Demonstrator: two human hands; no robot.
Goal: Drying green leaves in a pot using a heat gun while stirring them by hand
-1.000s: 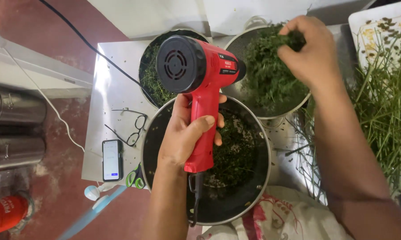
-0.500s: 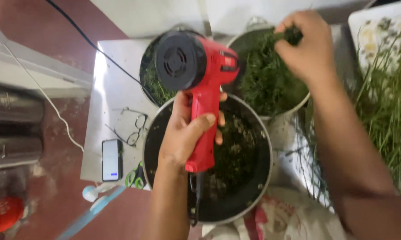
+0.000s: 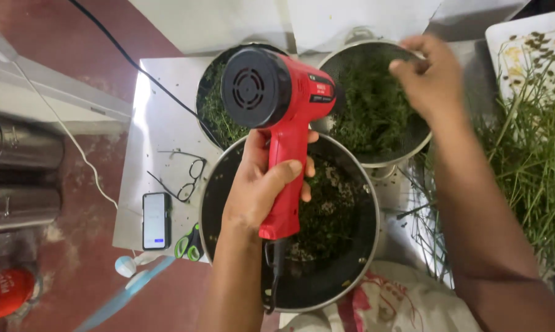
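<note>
My left hand grips the handle of a red heat gun with a black rear grille, held over a wide dark pan of chopped dark green herbs. My right hand hovers with curled, pinched fingers over the far right rim of a metal strainer bowl full of fresh green herbs. Whether those fingers hold any herbs is hidden. A third round bowl of herbs sits behind the heat gun on the left.
On the white table lie eyeglasses, a phone and green-handled scissors. Long green stalks and a white tray fill the right. Steel cylinders stand left. A black cord runs back.
My right hand held a visible clump of herbs above the strainer; it has shifted toward the strainer's right rim and no clump shows. The heat gun stays over the pan.
</note>
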